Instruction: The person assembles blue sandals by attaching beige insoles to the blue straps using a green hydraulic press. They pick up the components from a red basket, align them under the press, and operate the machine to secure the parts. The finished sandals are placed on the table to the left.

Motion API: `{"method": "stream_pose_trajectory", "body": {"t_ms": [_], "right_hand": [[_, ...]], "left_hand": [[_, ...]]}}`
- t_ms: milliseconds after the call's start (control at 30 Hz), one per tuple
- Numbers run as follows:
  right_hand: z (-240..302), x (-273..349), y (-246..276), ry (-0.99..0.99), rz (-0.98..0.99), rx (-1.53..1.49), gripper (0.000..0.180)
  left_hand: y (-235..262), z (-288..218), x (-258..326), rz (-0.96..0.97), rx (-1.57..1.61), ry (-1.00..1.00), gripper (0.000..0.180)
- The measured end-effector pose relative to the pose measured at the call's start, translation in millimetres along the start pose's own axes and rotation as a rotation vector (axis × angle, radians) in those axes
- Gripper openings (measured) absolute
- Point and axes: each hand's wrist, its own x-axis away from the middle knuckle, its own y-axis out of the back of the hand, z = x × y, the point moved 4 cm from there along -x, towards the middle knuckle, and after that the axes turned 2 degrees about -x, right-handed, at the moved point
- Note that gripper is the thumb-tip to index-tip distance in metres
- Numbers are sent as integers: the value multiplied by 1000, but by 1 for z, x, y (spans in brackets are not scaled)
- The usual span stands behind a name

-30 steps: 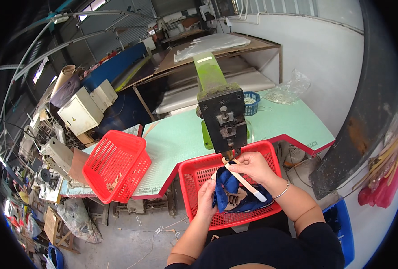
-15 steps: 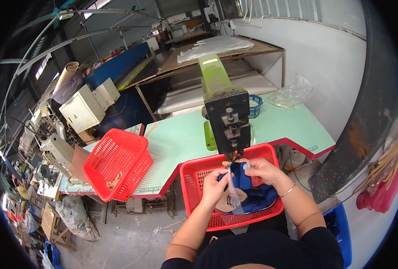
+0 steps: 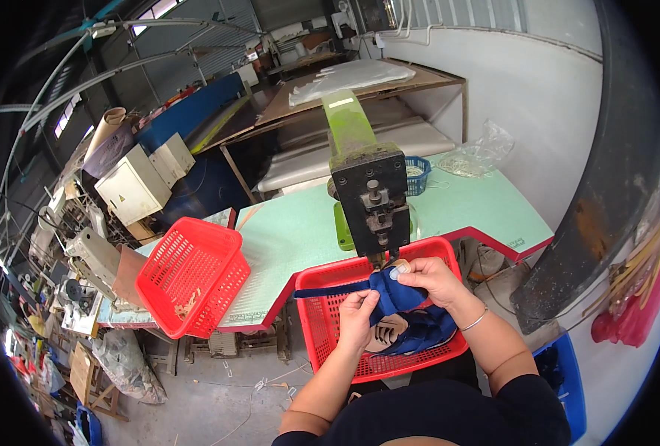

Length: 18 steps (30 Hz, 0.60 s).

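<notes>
Just below the black head of a green machine (image 3: 371, 197), both my hands work on one piece of blue fabric (image 3: 395, 293). My left hand (image 3: 356, 318) pinches its left edge between thumb and fingers, near a narrow blue strip (image 3: 330, 291) that sticks out leftward. The upper right edge is gripped by my right hand (image 3: 432, 279), with a small pale round part at the thumb. Under the hands, a red basket (image 3: 311, 346) holds more blue fabric pieces (image 3: 426, 331) and a beige slitted piece (image 3: 387, 332).
Left on the green tabletop (image 3: 285, 223) stands a second red basket (image 3: 226, 267) with beige scraps. A small blue basket (image 3: 417, 178) and a clear plastic bag (image 3: 478, 154) sit behind the machine. A thick dark post (image 3: 597, 178) rises at right, with a blue bin (image 3: 568, 372) below.
The blue strip now stretches out to the left of my left hand. A whitish, see-through strip that hung between the hands is gone from sight. My left hand is slightly lower.
</notes>
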Motion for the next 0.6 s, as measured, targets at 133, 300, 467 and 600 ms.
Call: {"method": "stream_pose_trajectory", "body": {"t_ms": [133, 300, 467, 600], "right_hand": [[1, 1, -13, -4, -11, 39, 16], [2, -6, -15, 48, 17, 197, 19], [27, -16, -10, 115, 76, 577, 24], [43, -25, -13, 100, 136, 834, 29]], "left_hand": [[14, -1, -5, 41, 11, 17, 9], [21, 1, -4, 36, -52, -8, 12], [31, -14, 9, -102, -705, -166, 15], [16, -36, 6, -119, -914, -622, 17]]}}
